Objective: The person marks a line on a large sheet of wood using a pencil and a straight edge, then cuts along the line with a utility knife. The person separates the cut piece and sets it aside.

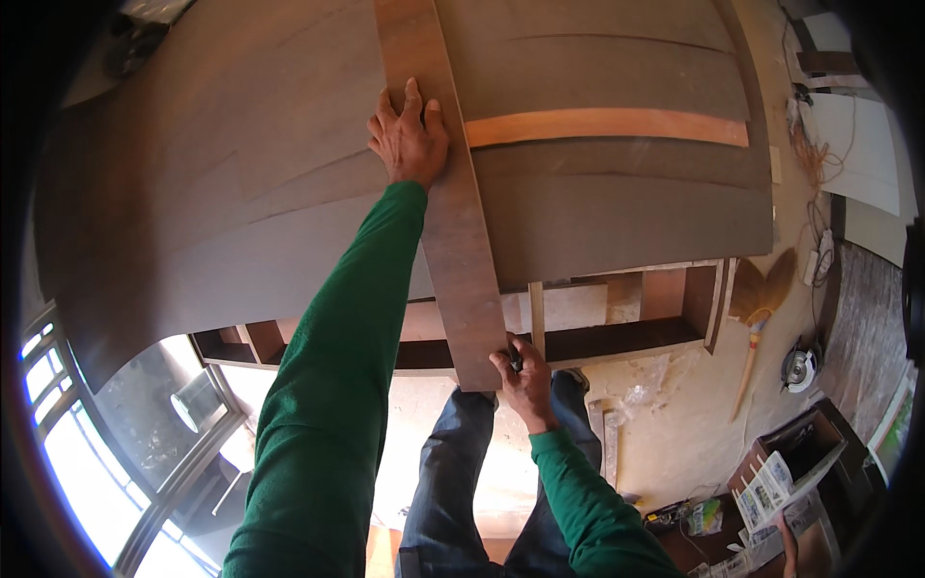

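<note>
A long brown board (453,222) lies across a large grey-brown sheet (617,217), running from the far edge toward me. My left hand (409,140) presses on the board's far part, fingers spread over its surface. At the board's near end, my right hand (525,385) is closed at its right edge. A small dark tool (515,359) shows between the thumb and fingers, mostly hidden, so its kind is unclear. Right of the board, an orange-brown strip (607,125) stands out across the sheet.
Beneath the sheet is a wooden frame (626,337) with compartments. On the floor at right are a broom (756,308), a circular saw (798,368) and tangled cords (809,144). Another person's hand (788,549) is beside newspaper (771,491) at lower right. A window (87,462) stands at left.
</note>
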A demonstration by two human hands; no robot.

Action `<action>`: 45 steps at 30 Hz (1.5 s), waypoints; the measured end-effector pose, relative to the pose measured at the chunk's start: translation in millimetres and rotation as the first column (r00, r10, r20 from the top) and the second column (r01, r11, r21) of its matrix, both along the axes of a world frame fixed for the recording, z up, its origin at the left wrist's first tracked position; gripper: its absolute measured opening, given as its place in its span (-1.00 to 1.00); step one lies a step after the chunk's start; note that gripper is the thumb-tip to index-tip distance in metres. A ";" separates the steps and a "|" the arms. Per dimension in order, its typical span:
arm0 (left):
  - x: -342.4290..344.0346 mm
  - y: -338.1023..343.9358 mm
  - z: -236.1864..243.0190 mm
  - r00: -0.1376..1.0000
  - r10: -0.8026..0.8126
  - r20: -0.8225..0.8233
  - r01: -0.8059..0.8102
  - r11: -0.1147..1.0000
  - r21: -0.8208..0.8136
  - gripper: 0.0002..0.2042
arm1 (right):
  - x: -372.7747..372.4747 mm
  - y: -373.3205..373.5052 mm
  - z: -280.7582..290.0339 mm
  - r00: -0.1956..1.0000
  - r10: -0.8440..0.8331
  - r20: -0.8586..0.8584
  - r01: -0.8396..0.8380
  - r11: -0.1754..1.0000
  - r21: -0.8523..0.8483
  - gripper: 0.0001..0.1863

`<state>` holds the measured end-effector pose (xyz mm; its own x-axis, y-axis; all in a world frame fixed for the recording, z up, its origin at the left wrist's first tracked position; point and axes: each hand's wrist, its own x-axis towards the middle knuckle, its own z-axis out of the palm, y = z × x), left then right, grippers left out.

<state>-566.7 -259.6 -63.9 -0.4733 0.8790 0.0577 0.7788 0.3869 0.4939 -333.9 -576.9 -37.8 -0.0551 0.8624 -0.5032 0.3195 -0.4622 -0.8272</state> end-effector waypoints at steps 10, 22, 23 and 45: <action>9.8 -3.1 -9.7 0.995 0.030 -0.096 -0.025 0.998 0.054 -0.50 | -9.3 1.5 1.3 0.999 0.036 0.034 -0.034 0.997 -0.066 -0.57; 14.9 -3.2 -1.8 0.990 0.138 -0.029 -0.138 0.990 -0.026 -0.49 | 5.0 9.1 9.1 0.997 0.062 0.036 -0.057 0.992 -0.114 -0.55; 14.8 -2.5 -2.7 0.990 0.134 -0.037 -0.135 0.990 -0.030 -0.49 | 6.3 11.5 13.6 0.997 0.068 0.028 -0.064 0.989 -0.130 -0.55; 17.6 -0.7 -5.0 0.992 0.072 -0.101 -0.075 0.997 -0.021 -0.50 | 6.6 18.3 12.2 0.990 0.141 0.029 -0.138 0.987 -0.081 -0.56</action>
